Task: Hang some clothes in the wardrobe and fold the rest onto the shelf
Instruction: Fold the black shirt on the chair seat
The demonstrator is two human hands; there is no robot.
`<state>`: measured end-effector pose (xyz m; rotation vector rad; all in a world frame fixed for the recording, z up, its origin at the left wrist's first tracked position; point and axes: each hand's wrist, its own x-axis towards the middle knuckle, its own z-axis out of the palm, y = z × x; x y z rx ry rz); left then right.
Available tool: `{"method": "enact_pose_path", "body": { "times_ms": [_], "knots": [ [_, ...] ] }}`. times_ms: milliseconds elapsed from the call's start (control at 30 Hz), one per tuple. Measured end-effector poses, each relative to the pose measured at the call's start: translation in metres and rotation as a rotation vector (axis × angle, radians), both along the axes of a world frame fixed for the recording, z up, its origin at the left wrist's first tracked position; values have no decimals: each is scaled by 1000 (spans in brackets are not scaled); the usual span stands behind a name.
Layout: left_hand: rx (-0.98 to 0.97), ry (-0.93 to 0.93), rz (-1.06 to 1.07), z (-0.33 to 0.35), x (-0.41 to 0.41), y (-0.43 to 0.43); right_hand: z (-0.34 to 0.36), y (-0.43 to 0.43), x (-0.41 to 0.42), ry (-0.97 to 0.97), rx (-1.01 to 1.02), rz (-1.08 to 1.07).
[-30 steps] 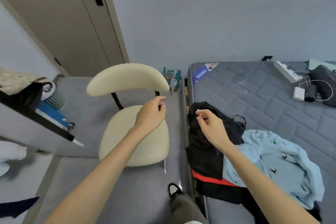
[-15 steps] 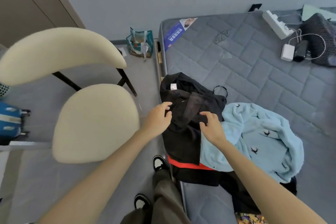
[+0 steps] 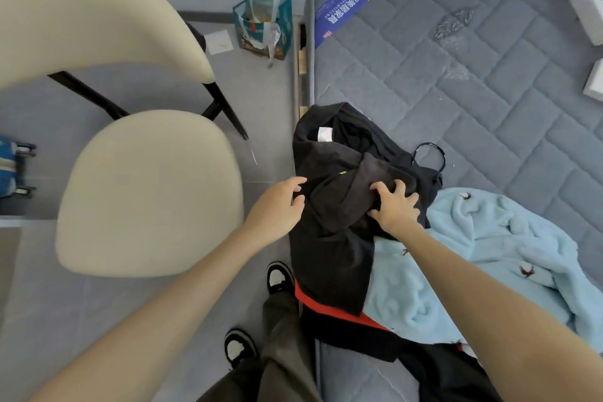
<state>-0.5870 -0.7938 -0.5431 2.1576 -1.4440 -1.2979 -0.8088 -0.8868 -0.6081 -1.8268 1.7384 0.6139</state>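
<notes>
A crumpled black garment (image 3: 339,173) with a white neck label lies at the left edge of the grey quilted mattress (image 3: 489,75). My right hand (image 3: 394,206) grips a fold of it with curled fingers. At the garment's left edge, my left hand (image 3: 280,206) has its fingers curled onto the cloth. A light blue fleece garment (image 3: 489,258) lies to the right, partly under the black one. Beneath both shows a black piece with a red band (image 3: 329,310).
A cream chair (image 3: 146,192) stands on the grey floor to the left, close to the bed. A teal shopping bag (image 3: 264,26) sits by the wall. White power strip and charger (image 3: 584,3) lie at the mattress's far right. My shoes (image 3: 277,277) are beside the bed.
The view has swung down from the wall toward the bed. Both hands have dropped from the air near the chair onto the black garment and closed on it.
</notes>
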Motion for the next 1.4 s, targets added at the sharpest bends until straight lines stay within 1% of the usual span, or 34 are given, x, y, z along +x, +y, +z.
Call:
{"method": "enact_pose_path", "body": {
  "times_ms": [67,100,167,267,333,433,500,600,667,800,933,1000,1133,1300,1400],
  "knots": [
    [0,5,0,-2,-2,2,-2,-3,-5,-15,-90,77],
    [-5,7,-3,-1,-3,3,0,-5,-7,-61,-121,100],
    [-19,19,1,3,-7,6,11,-4,-8,-223,-175,91],
    [-65,50,29,19,-10,7,47,3,1,-535,-270,-42],
    [-106,84,46,36,-10,8,81,8,15,-724,-317,-74],
    [-177,144,73,66,-2,11,134,10,41,-933,-337,7],
    [-230,143,86,90,10,14,171,9,58,-1025,-347,50],
    [-323,125,103,128,33,21,232,6,86,-1175,-374,59],
    [-386,112,123,153,50,30,278,8,110,-1258,-378,120],
    [-525,129,254,207,87,54,361,33,161,-1402,-357,262],
    [-636,148,336,259,129,91,421,72,214,-1498,-297,368],
    [-683,87,398,274,149,113,442,91,239,-1533,-264,412],
    [-692,-226,616,287,195,170,459,121,275,-1556,-245,426],
    [-581,-543,634,295,245,247,451,149,304,-1425,-282,517],
    [-561,-637,678,295,268,288,440,165,318,-1335,-322,540]
  ]
}}
